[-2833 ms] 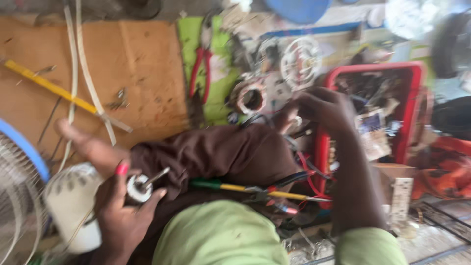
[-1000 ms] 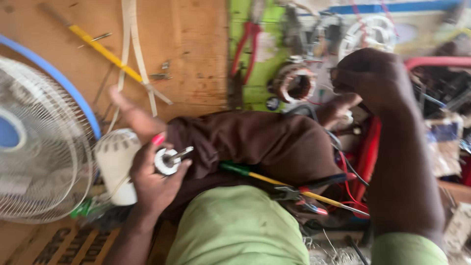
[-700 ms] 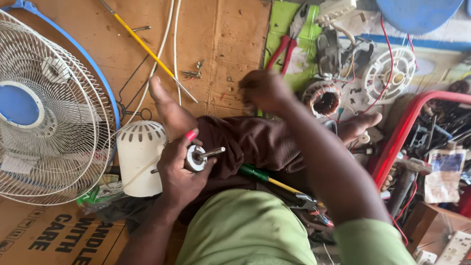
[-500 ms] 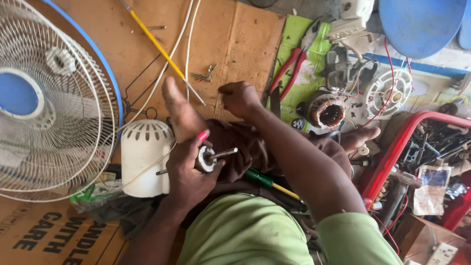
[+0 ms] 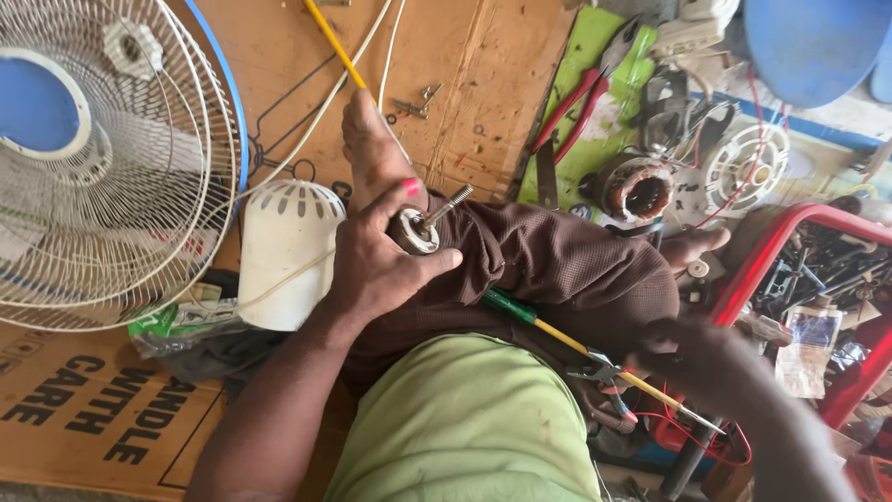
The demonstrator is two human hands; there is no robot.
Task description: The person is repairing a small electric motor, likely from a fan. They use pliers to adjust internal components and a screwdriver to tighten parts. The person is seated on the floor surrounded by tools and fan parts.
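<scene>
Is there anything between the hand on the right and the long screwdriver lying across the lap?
Nothing visible is in the way. The right hand, blurred, hovers just above the yellow shaft of the screwdriver, beside small pliers. The left hand holds a metal rotor with a threaded shaft.

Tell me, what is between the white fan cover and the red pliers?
In the head view, a bare foot and loose screws lie on cardboard between the cover and pliers.

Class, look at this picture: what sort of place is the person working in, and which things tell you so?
Probably a small fan or appliance repair spot on the floor: a fan guard, a wound motor stator and red-handled pliers lie around.
</scene>
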